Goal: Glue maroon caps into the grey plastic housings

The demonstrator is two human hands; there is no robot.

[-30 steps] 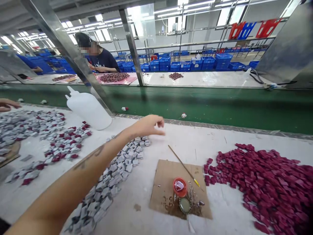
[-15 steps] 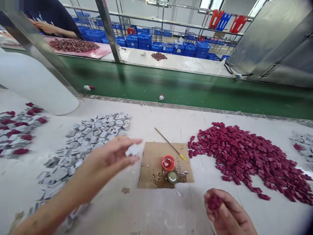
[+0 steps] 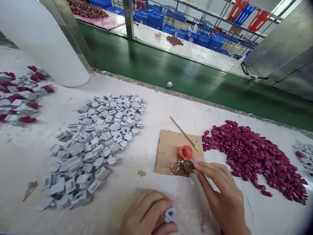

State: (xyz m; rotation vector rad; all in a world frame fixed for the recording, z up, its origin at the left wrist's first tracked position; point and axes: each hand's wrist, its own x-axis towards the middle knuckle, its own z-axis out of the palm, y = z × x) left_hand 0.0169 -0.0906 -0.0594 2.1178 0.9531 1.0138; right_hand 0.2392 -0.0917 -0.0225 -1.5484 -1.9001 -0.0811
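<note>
My left hand (image 3: 150, 213), low in the middle, pinches a small grey-white part (image 3: 169, 214) with an opening facing up. Between the fingertips of my right hand (image 3: 220, 189) is a small dark red piece (image 3: 192, 166), held at a bottle cap (image 3: 187, 166). The cap lies on a cardboard sheet (image 3: 167, 143), just below a red cup (image 3: 185, 152). A thin stick with a yellow tip (image 3: 184, 133) rests across the cardboard's upper right. Grey parts (image 3: 97, 140) are heaped to the left, and dark red pieces (image 3: 256, 156) to the right.
Grey parts with red pieces (image 3: 22, 93) lie at the far left, beside a white cylinder (image 3: 66, 49). A green belt (image 3: 146, 68) crosses behind the table, carrying a small white-and-red part (image 3: 169, 84). Blue crates (image 3: 155, 19) stand beyond. More grey parts (image 3: 304, 158) sit at the right edge.
My left hand has moved right and down from beside the cardboard, now showing the grey-white part. My right hand has reached up to the cap with a red piece. The view has shifted and tilted.
</note>
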